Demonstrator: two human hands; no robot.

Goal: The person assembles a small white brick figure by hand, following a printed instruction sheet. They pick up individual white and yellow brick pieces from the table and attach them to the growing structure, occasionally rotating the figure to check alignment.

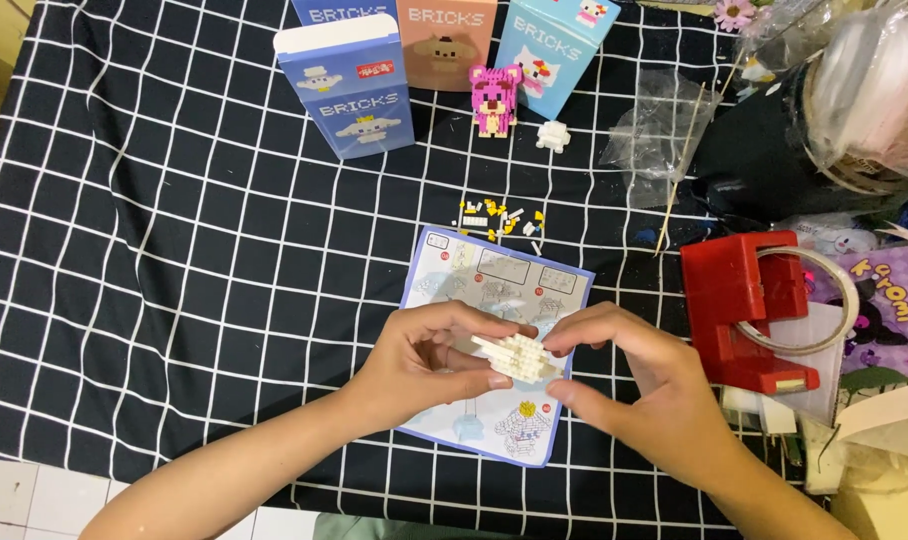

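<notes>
My left hand (pixel 429 362) and my right hand (pixel 629 378) meet over a printed instruction sheet (pixel 494 290) on the black checked cloth. Between the fingers of both hands is a small white brick assembly (pixel 519 357), held tilted just above the sheet. The left thumb and fingers clasp its left end; the right thumb and forefinger pinch its right end. A scatter of tiny white and yellow loose bricks (pixel 499 220) lies just beyond the sheet.
Three upright brick-set boxes stand at the back: blue (pixel 352 90), peach (pixel 444 40), light blue (pixel 554 50). A pink brick bear (pixel 496 100) and small white brick piece (pixel 553 135) stand before them. A red tape dispenser (pixel 754 310), plastic bags and clutter fill the right side.
</notes>
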